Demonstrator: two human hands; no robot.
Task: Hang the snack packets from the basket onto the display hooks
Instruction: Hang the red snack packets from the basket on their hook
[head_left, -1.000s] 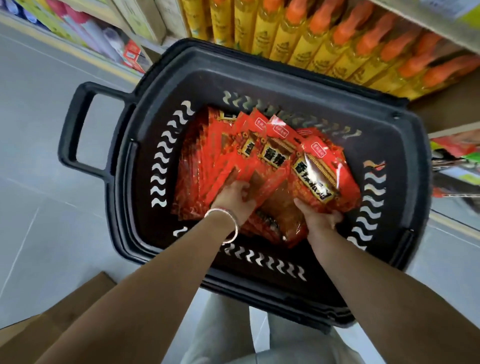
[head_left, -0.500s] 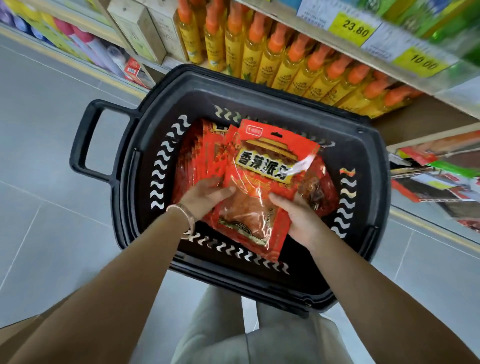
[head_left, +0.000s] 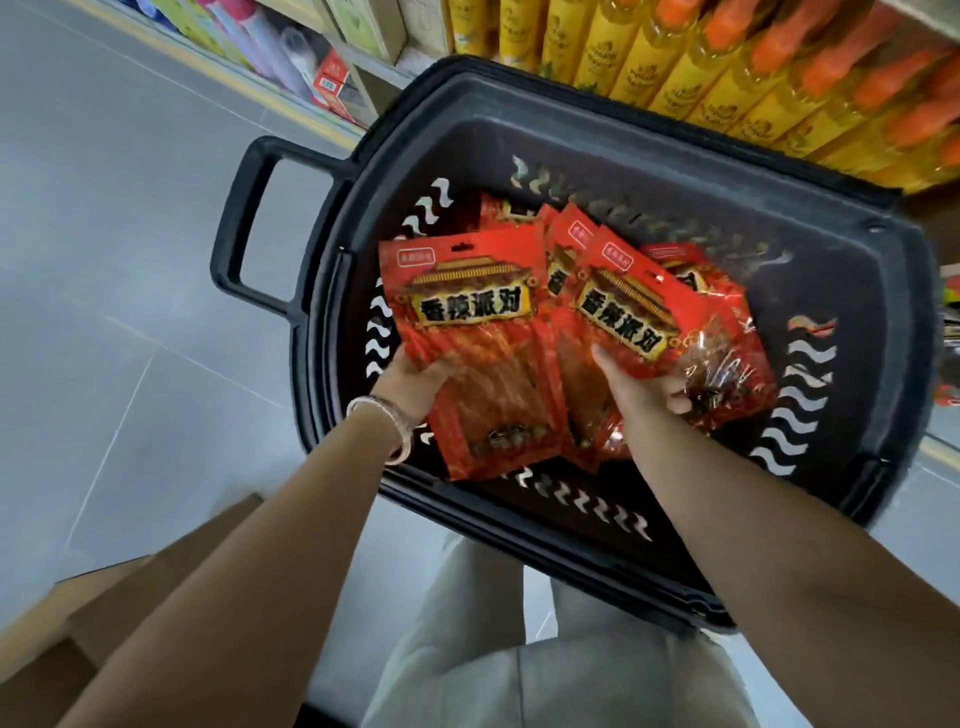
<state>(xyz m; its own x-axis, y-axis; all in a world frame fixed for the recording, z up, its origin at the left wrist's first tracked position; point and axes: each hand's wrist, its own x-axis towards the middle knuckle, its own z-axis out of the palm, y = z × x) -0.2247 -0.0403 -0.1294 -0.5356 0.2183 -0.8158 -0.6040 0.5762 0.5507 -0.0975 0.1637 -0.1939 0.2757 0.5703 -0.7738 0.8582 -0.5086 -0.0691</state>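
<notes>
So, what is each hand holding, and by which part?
Left hand grips one red packet by its left edge; right hand grips a second packet below its label.

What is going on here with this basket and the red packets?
A person leans over a black basket in a shop aisle, beside a shelf of yellow bottles. The left hand grips a stack of red snack packets near its lower left edge. The right hand grips a second bunch right next to it. More loose packets lie inside the basket. None is on a hook yet.
</notes>
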